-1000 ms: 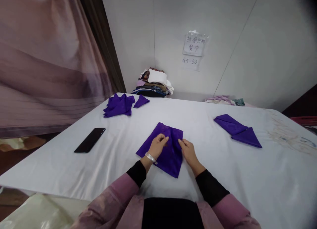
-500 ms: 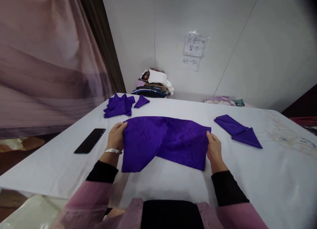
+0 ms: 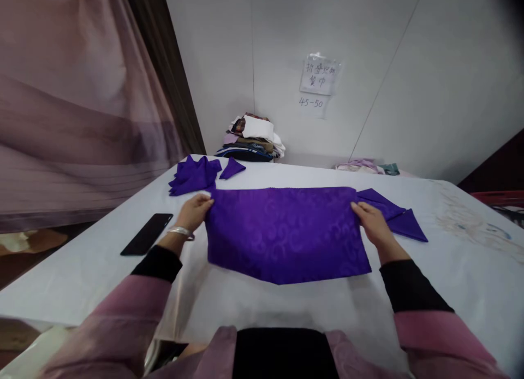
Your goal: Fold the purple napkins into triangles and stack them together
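Observation:
A purple napkin [image 3: 286, 234] with a swirl pattern is stretched between my hands above the white-covered table [image 3: 270, 308]. My left hand [image 3: 195, 211] pinches its left edge near the upper corner. At the opposite edge, my right hand [image 3: 371, 221] is closed on the cloth in the same way. The napkin's lower edge sags slightly in the middle. Behind its right end, folded purple napkins [image 3: 409, 226] lie partly covered from view.
At the back left lie a heap of loose purple napkins [image 3: 194, 176] and a small folded purple piece [image 3: 232, 168]. A black phone [image 3: 147, 234] rests left of my left hand. Piled clothes [image 3: 256, 138] stand by the wall, below a handwritten sign [image 3: 318, 76]. A curtain [image 3: 82, 106] hangs at left.
My hands have moved farther apart, the right one outward and slightly up. The napkin has gone from creased and twisted in the middle to pulled nearly flat.

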Demonstrator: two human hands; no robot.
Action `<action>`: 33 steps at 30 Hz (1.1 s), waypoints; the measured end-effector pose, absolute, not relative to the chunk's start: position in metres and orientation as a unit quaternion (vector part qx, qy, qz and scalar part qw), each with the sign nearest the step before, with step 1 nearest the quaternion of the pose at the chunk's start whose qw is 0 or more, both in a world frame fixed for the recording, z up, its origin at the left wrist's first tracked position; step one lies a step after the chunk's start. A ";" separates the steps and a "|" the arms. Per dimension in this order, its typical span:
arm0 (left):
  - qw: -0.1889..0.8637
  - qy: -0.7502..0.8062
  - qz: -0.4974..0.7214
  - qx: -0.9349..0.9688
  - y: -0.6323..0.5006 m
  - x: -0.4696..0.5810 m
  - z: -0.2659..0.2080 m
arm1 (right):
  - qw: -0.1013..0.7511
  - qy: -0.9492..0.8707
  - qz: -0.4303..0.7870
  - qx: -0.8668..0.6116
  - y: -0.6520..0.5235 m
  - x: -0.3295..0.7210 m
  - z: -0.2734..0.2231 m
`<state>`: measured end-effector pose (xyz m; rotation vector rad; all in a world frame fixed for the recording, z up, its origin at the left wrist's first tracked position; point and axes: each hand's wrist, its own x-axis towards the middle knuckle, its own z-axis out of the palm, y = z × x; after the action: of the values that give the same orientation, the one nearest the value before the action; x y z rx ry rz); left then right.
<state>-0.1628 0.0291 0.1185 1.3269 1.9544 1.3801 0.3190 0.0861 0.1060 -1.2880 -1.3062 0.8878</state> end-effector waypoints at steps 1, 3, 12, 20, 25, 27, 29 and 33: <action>0.196 0.716 0.459 0.488 0.035 -0.162 0.104 | 0.487 -0.567 0.353 -0.563 0.094 0.320 0.096; 0.183 0.739 0.396 0.513 0.042 -0.159 0.079 | 0.444 -0.583 0.319 -0.601 0.105 0.320 0.078; 0.103 0.682 0.253 0.678 0.059 -0.117 0.046 | 0.489 -0.597 0.347 -0.533 0.077 0.300 0.080; 0.093 0.588 0.197 0.779 0.067 -0.080 0.047 | 0.391 -0.639 0.515 -0.416 -0.010 0.327 0.127; 0.131 0.572 0.221 0.779 0.056 -0.097 0.056 | 0.336 -0.649 0.516 -0.446 -0.025 0.341 0.121; 0.183 0.614 0.287 0.713 0.056 -0.110 0.066 | 0.365 -0.620 0.506 -0.476 -0.011 0.338 0.112; 0.213 0.649 0.337 0.648 0.061 -0.119 0.085 | 0.404 -0.589 0.495 -0.495 0.016 0.332 0.107; 0.216 0.675 0.425 0.563 0.084 -0.127 0.158 | 0.543 -0.536 0.440 -0.473 0.088 0.315 0.138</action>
<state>-0.1268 0.0843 0.1578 1.5601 1.8698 1.1780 0.3153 0.0885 0.1381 -1.1231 -1.2721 1.0453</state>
